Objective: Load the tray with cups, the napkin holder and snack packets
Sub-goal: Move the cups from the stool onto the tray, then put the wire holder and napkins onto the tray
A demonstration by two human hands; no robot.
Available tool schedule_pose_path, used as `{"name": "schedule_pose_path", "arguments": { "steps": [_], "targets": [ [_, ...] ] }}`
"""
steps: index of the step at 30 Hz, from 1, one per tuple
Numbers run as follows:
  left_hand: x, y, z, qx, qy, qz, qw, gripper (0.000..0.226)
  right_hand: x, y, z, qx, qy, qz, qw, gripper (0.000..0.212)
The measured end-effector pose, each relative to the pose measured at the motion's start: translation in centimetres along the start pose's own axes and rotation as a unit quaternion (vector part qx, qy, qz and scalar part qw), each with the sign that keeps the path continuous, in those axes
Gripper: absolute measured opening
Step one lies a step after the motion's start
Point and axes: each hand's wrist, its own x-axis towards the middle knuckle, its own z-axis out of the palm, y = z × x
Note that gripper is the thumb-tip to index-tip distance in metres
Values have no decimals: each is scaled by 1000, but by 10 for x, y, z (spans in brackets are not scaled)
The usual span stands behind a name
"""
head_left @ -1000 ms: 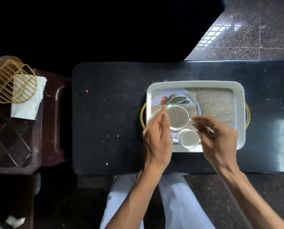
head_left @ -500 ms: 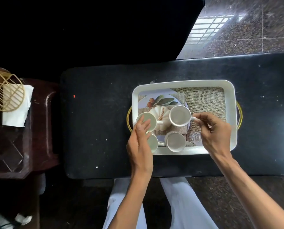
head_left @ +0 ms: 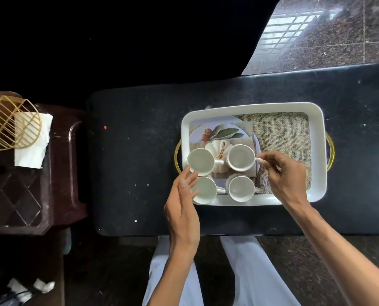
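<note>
White cups [head_left: 240,188]—four, upright—are grouped in the left half of the tray [head_left: 250,107] on the black table [head_left: 140,151]. The far-right cup [head_left: 241,160] is pinched by its handle in the right hand [head_left: 287,180]; the left hand [head_left: 182,208] is held relaxed, fingers straight, gripping nothing, beside the left cups. The napkin holder [head_left: 9,123] lies well apart on the stool [head_left: 29,195].

The tray [head_left: 250,107] is white with gold handles [head_left: 332,149] at 3 and 9 o'clock. Its liner [head_left: 283,133] is tan weave; at 10 o'clock a print [head_left: 239,130] shows a white pumpkin [head_left: 215,147], green leaves [head_left: 225,133], orange berries [head_left: 206,134]. The four cups [head_left: 200,161] are off-white. The tabletop [head_left: 140,162] is black, flecked white, with one red speck [head_left: 105,127]. At its 9 o'clock: gold wire napkin holder [head_left: 9,122], white napkin [head_left: 33,151], dark brown diamond-patterned stool [head_left: 18,195].
</note>
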Motion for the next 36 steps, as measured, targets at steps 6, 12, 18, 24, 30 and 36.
{"name": "schedule_pose_path", "arguments": {
  "steps": [6, 12, 18, 24, 30, 36],
  "targets": [
    [3, 6, -13, 3, 10, 8, 1000, 34, -2, -12, -3, -43, -51, 19, 998, 19],
    [8, 6, -44, 20, 47, 24, 998, 34, -7, -45, -14, -154, -72, -24, 985, 39],
    [28, 7, -111, 130, 116, 93, 980, 34, -27, -116, 36, -128, -102, -147, 975, 34],
    [75, 16, -200, 306, 156, 168, 924, 38, -46, -195, 130, -197, -176, -256, 930, 63],
    [143, 29, -294, 509, 148, 205, 823, 54, -57, -268, 216, -306, -211, -302, 878, 84],
    [216, 50, -349, 634, 98, 216, 736, 79, -54, -315, 284, -342, -201, -299, 868, 86]
  ]
}}
